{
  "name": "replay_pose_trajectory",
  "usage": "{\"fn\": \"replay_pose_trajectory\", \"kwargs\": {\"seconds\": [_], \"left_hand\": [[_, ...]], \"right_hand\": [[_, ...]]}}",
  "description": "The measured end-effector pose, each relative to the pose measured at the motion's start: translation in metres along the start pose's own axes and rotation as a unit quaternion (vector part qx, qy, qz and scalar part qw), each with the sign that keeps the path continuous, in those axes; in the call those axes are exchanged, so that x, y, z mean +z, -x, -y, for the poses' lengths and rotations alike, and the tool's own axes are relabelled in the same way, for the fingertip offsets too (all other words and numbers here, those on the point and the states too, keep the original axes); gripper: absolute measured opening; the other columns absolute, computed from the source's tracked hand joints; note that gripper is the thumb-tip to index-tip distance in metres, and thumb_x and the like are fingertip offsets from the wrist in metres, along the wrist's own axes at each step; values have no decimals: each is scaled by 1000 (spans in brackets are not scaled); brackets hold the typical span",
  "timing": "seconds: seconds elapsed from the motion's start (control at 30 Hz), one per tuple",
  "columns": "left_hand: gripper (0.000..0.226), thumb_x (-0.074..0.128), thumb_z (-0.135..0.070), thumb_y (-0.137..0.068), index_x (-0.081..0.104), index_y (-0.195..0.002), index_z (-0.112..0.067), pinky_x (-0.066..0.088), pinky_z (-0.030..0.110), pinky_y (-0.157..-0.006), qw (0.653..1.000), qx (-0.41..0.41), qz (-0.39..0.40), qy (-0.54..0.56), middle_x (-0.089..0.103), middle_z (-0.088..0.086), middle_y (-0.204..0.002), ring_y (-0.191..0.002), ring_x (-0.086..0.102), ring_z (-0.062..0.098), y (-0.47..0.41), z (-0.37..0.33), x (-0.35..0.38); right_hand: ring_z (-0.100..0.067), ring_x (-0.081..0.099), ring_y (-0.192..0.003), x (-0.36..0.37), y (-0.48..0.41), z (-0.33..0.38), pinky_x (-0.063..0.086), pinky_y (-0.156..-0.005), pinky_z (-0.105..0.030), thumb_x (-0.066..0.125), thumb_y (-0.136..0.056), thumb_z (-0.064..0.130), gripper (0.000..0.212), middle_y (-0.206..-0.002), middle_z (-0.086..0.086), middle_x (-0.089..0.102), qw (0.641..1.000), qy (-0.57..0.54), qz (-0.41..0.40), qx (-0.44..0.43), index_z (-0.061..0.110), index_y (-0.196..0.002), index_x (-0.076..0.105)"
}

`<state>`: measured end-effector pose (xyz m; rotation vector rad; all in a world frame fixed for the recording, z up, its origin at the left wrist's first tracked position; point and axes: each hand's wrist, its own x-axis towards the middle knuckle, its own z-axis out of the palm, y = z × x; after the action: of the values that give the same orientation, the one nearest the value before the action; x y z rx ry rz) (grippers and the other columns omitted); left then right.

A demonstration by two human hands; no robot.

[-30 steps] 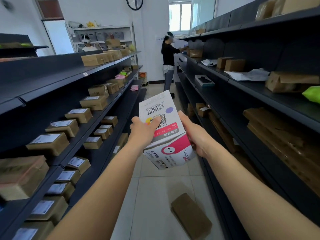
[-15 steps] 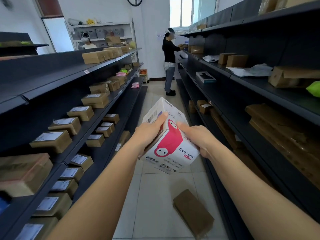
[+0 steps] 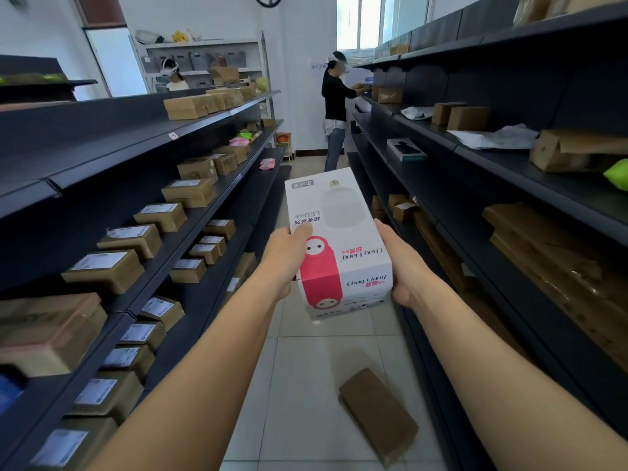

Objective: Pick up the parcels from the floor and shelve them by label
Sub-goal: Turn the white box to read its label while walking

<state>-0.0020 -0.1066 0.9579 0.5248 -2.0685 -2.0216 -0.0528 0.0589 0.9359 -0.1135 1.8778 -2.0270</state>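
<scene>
Right now, from the head camera, you hold a white and pink box (image 3: 334, 239) out in front of you in the middle of the aisle, above the tiled floor (image 3: 306, 385). Your left hand (image 3: 283, 258) grasps its left side, thumb pressed over the printed top face, and your right hand (image 3: 401, 266) clasps the right side near the lower corner, fingers wrapped underneath out of sight. The box is tilted so its long face points up toward you, and the printing on it reads upside down from where you stand; a pink cartoon figure runs down the near left part.

Below the box and a little to the right, a brown parcel (image 3: 377, 414) lies flat on the floor, close to the base of the right shelving (image 3: 509, 158) and well apart from your hands.

On your left, the left shelving (image 3: 136, 147) carries rows of brown cartons (image 3: 105, 270) with white labels on their tops, on several levels running far down the aisle. The right shelving holds fewer things: some brown boxes, grey mailer bags, and a green item (image 3: 616, 173) at the right edge.

At the far end of the aisle a person in a black top (image 3: 334, 107) stands facing the right shelving. Another person (image 3: 171, 76) shows above the left shelving, far back.
</scene>
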Motion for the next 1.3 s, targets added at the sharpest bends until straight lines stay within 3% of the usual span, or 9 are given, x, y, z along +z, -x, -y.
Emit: {"fn": "replay_pose_trajectory", "kwargs": {"seconds": [0.1, 0.2, 0.37, 0.57, 0.67, 0.8, 1.0, 1.1, 1.3], "left_hand": [[16, 47, -28, -100, 52, -104, -14, 54, 27, -52, 1000, -2, -15, -10, 70, 3, -85, -66, 69, 16, 1, 6, -2], [20, 47, -27, -100, 37, -117, -23, 49, 27, -50, 993, 42, -62, -88, 59, 4, -102, -77, 66, 18, -1, 11, -5], [14, 44, -31, -100, 53, -102, -21, 44, 24, -54, 955, 111, -82, -262, 38, 6, -124, -75, 56, 11, -3, 9, -5], [95, 40, -87, -64, 62, -124, -17, 55, 36, -83, 967, -29, 29, -253, 61, 9, -122, -93, 69, 25, 2, 2, -2], [57, 49, -65, -86, 69, -109, -17, 58, 26, -64, 986, -33, 56, -153, 79, 0, -89, -75, 75, 17, -1, 13, -4], [32, 45, -40, -97, 67, -88, -19, 47, 13, -39, 996, -10, 45, -80, 75, -9, -61, -50, 69, 6, -4, 18, -9], [25, 43, -30, -99, 63, -95, -15, 49, 25, -53, 999, -40, 11, -35, 74, -3, -69, -57, 68, 12, -9, 20, -8], [23, 41, -28, -100, 53, -114, -14, 45, 18, -39, 999, -42, -9, -23, 72, 5, -90, -62, 68, 12, -10, 22, -5], [18, 42, -25, -102, 31, -117, -23, 50, 27, -50, 999, -34, -23, -32, 65, 4, -93, -69, 67, 14, -11, 21, -5]], "right_hand": [[-21, 78, -69, -2, -1, 0, 64, -70, -31, 52, -94, 60, 46, -76, -2, 79, 999, 42, 35, 0, 17, -92, 66], [-20, 77, -58, -4, -3, -2, 55, -42, -23, 54, -85, 72, 61, -67, -3, 79, 996, 78, 12, 42, 14, -98, 71], [-22, 76, -57, -8, -7, -8, 57, -47, -26, 62, -87, 63, 51, -63, -3, 77, 996, 76, -17, 44, 13, -85, 68], [-25, 74, -77, -2, -8, -13, 60, -64, -37, 66, -95, 35, 29, -98, -11, 81, 998, 53, -9, 19, 11, -112, 64], [-17, 76, -74, -4, -14, -13, 62, -73, -41, 61, -98, 23, 10, -84, 0, 82, 999, 47, -20, -7, 33, -98, 60], [-6, 74, -56, -3, -15, -9, 58, -50, -24, 57, -100, 27, 16, -67, 10, 79, 998, 60, -26, -25, 38, -89, 57], [-16, 79, -73, 1, -13, -4, 60, -79, -37, 55, -99, 39, 17, -81, 3, 82, 998, 19, -1, -58, 32, -98, 70], [-16, 78, -67, 6, -13, -6, 60, -78, -37, 52, -99, 45, 21, -74, 5, 81, 996, 52, -6, -77, 33, -95, 69], [-25, 80, -79, 6, -8, -10, 63, -67, -30, 42, -92, 72, 62, -93, -9, 82, 997, 68, 1, 36, 21, -114, 70]]}}
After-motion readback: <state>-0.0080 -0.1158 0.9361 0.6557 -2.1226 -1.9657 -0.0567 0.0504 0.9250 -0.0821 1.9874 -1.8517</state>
